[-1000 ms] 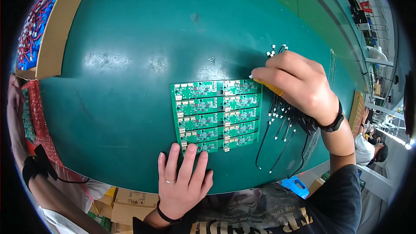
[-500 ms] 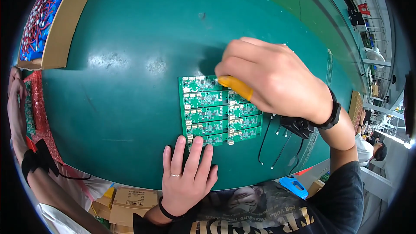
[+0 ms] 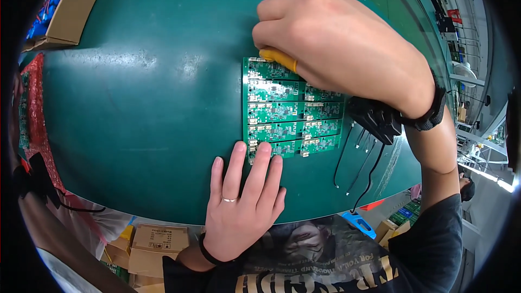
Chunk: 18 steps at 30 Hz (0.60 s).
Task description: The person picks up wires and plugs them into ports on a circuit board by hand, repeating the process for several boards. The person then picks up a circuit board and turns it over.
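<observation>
So the right hand (image 3: 336, 43) is curled over the top of the green rectangular circuit-board panel (image 3: 274, 111) on the dark green counter (image 3: 146, 130), blocking its upper right corner, and can't tell if those hidden fingertips by the yellow finger cover (image 3: 279, 59) pinch anything. Left hand (image 3: 244, 206) is loosely spread, fingertips covering the panel's lower left edge. Brown cardboard box (image 3: 70, 11) up left is chopped off by the frame.

1. Black short-sleeved T-shirt (image 3: 298, 258): large gold capitals (image 3: 328, 282) across the lower front, smaller grey capitals (image 3: 350, 267) above them.
2. Brown rectangular cardboard box (image 3: 158, 255): dark printed lettering (image 3: 156, 232), with a row of small handling symbols (image 3: 164, 246) below it.
</observation>
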Each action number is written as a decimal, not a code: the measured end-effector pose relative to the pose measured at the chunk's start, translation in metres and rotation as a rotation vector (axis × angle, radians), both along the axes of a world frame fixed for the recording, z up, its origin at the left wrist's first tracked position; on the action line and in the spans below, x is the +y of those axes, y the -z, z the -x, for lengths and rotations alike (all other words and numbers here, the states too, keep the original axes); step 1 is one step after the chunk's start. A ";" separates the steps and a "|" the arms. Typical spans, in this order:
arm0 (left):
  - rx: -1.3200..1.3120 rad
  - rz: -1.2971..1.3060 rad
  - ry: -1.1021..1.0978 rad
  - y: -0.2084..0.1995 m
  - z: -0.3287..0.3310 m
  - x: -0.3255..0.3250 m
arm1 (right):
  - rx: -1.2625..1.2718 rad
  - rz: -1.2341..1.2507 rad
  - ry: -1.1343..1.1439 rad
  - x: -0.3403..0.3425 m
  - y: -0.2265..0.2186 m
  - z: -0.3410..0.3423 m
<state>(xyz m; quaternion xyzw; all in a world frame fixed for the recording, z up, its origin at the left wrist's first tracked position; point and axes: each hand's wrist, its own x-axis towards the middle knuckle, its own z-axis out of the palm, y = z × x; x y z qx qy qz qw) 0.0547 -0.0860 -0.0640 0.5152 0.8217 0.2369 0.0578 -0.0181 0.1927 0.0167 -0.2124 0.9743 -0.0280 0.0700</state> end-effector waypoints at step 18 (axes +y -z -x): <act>0.003 -0.013 -0.009 0.002 0.000 -0.002 | -0.013 -0.182 -0.067 -0.029 -0.021 0.007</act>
